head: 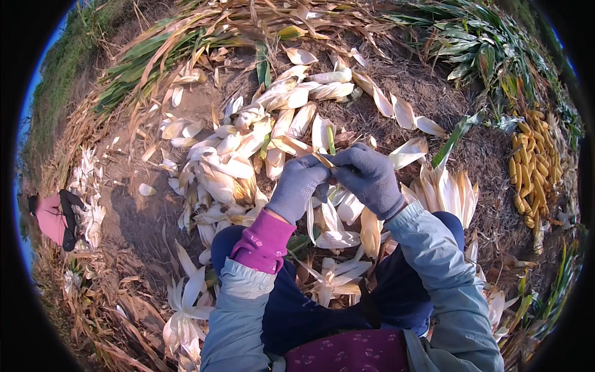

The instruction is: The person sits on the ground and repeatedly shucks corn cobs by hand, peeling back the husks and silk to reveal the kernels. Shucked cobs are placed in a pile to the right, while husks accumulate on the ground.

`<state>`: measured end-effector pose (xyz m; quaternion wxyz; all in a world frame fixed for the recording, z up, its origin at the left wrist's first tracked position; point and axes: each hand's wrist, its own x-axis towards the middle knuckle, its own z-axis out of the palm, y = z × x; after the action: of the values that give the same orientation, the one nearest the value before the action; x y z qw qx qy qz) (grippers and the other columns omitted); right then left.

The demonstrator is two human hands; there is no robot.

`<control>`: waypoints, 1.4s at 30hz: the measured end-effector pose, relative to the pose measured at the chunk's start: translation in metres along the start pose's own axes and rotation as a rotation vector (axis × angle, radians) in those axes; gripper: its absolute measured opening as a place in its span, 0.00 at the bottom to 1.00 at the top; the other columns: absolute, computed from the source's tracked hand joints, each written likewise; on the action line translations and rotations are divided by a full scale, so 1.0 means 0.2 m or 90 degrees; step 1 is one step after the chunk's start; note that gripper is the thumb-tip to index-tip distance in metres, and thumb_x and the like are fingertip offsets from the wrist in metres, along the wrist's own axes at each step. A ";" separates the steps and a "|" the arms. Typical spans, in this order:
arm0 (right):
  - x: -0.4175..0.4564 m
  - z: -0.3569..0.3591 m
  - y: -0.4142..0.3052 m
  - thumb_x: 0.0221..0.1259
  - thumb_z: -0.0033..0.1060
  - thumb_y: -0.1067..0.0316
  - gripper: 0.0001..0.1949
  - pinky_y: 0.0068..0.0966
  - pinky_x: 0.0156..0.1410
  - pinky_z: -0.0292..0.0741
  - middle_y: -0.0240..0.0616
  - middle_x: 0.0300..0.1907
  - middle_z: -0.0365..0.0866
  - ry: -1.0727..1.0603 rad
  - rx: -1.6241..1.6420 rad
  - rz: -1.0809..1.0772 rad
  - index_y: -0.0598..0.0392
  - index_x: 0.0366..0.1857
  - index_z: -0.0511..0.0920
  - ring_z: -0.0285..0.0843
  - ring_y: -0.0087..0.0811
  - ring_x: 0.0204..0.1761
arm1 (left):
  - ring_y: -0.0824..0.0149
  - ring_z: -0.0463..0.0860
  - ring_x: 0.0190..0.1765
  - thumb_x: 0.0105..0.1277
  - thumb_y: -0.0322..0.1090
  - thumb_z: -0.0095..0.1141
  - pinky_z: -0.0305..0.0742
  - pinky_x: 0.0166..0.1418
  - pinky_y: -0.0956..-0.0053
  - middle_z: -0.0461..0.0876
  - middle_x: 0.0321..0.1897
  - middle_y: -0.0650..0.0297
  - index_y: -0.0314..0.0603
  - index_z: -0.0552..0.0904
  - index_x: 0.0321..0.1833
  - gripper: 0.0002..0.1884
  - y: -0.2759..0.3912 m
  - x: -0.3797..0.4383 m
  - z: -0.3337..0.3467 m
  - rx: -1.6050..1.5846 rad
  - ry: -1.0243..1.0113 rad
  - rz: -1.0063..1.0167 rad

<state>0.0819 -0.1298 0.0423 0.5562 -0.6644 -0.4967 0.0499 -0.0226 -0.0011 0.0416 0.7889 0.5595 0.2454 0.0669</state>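
Observation:
In grey knitted gloves, my left hand (300, 188) and my right hand (370, 179) meet in front of my knees. Their fingertips pinch a narrow piece of dry, brownish corn husk (324, 160); the gloves hide most of it. Just beyond the fingers, a pale husk leaf (320, 135) and a short green strip (331, 139) show. A heap of corn ears in pale husks (228, 162) lies left of and beyond my left hand. Under my wrists are loose husk leaves (334, 237), and spread-open husks (330, 279) lie between my legs.
Husked yellow corn cobs (534, 162) are piled at the far right. Green corn stalks (483, 51) lie at the upper right, dry stalks (186, 46) along the far side. Standing husks (446, 190) are beside my right knee. Another person (51, 218) is at the far left.

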 end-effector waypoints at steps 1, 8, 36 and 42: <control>0.00 0.00 0.01 0.48 0.63 0.78 0.07 0.21 0.35 0.72 0.35 0.27 0.76 0.000 0.041 0.047 0.58 0.32 0.79 0.76 0.26 0.29 | 0.76 0.76 0.21 0.61 0.29 0.53 0.71 0.25 0.83 0.79 0.22 0.64 0.34 0.81 0.37 0.07 0.01 -0.01 0.02 -0.011 -0.012 -0.006; 0.01 -0.03 0.06 0.54 0.59 0.77 0.07 0.20 0.40 0.74 0.34 0.29 0.78 -0.075 -0.016 0.074 0.59 0.36 0.78 0.76 0.20 0.34 | 0.78 0.75 0.23 0.66 0.44 0.56 0.68 0.29 0.85 0.78 0.21 0.68 0.35 0.82 0.38 0.15 -0.01 -0.01 0.03 0.147 -0.117 0.025; 0.00 -0.09 0.08 0.50 0.65 0.74 0.05 0.25 0.45 0.77 0.39 0.46 0.78 -0.117 0.080 0.011 0.58 0.29 0.78 0.80 0.31 0.41 | 0.73 0.81 0.29 0.64 0.34 0.56 0.76 0.34 0.82 0.82 0.29 0.62 0.33 0.80 0.44 0.11 -0.04 0.02 -0.02 -0.194 -0.010 -0.013; 0.00 -0.09 0.06 0.55 0.62 0.73 0.04 0.25 0.51 0.74 0.39 0.48 0.78 -0.195 0.152 0.128 0.60 0.32 0.78 0.76 0.28 0.48 | 0.73 0.81 0.31 0.60 0.27 0.58 0.76 0.36 0.82 0.82 0.31 0.63 0.33 0.80 0.45 0.11 -0.01 0.00 -0.01 -0.181 0.010 0.004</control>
<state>0.1001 -0.1412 0.0405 0.5413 -0.6245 -0.4974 0.2637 -0.0236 0.0007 0.0381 0.8578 0.4427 0.2378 0.1083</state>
